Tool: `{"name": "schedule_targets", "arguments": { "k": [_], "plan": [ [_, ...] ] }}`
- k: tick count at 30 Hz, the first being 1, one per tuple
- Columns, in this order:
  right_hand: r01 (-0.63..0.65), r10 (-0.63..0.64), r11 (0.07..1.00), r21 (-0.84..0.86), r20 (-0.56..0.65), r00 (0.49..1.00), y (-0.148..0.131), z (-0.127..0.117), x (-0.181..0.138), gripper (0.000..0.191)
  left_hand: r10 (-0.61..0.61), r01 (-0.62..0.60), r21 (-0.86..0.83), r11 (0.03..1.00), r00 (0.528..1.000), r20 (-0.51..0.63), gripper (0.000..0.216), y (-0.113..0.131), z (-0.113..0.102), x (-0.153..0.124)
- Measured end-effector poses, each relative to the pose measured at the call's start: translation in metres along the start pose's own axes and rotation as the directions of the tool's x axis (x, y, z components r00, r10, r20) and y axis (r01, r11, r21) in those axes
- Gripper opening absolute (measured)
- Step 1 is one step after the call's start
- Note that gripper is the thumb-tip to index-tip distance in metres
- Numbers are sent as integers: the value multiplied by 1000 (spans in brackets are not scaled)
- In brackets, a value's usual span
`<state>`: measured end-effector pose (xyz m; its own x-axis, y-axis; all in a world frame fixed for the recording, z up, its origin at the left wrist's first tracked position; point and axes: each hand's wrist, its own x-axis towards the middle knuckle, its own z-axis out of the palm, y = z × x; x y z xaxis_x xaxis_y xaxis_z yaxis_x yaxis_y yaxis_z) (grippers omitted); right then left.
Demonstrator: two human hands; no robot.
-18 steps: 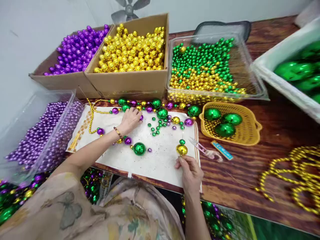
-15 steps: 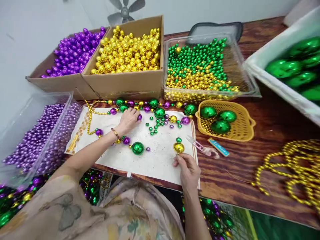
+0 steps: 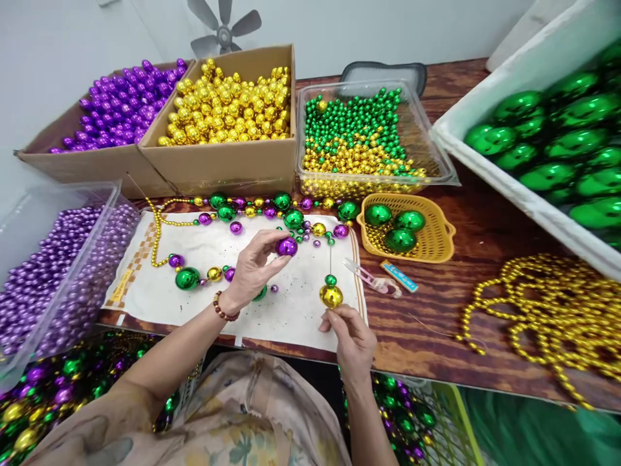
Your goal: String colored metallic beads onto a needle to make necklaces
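Note:
My left hand point(image 3: 252, 268) pinches a purple bead point(image 3: 286, 246) between thumb and fingers, lifted above the white cloth point(image 3: 160, 298). My right hand point(image 3: 350, 340) is closed on a thin needle or wire that stands upright; a gold bead point(image 3: 331, 296) and a small green bead point(image 3: 330, 279) sit threaded on it just above my fingers. A strand of green, gold and purple beads point(image 3: 196, 277) lies on the cloth by my left wrist. More loose beads point(image 3: 310, 228) lie scattered at the cloth's far edge.
Cardboard boxes of purple point(image 3: 82, 162) and gold beads point(image 3: 233, 168) stand at the back, beside a clear tub of green and gold beads point(image 3: 436, 162). A yellow basket point(image 3: 436, 236) holds three green balls. Snips point(image 3: 366, 277), gold strands point(image 3: 548, 317), a white tray point(image 3: 524, 194) and a purple bead tub point(image 3: 97, 213) surround me.
My left hand picked a purple bead from the far edge of the cloth and raised it toward the right hand. The right hand shifted slightly left with the threaded beads.

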<state>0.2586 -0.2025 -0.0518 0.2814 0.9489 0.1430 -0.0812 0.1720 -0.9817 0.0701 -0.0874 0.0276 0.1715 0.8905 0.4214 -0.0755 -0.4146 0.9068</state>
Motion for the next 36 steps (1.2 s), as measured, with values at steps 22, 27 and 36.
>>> {"name": "schedule_targets", "arguments": {
  "k": [22, 27, 36],
  "plan": [
    [97, -70, 988, -118, 215, 974, -2, 9, -29, 17, -478, 396, -566, 723, 878, 3, 28, 28, 14, 18],
    [82, -52, 987, -136, 211, 976, -1, 9, -29, 17, -514, 432, -590, 682, 857, 33, 29, 28, 15, 17],
    [56, -27, 989, -137, 205, 978, -2, 11, -28, 17, -482, 436, -528, 728, 874, 56, 32, 21, 12, 15]
  ]
}}
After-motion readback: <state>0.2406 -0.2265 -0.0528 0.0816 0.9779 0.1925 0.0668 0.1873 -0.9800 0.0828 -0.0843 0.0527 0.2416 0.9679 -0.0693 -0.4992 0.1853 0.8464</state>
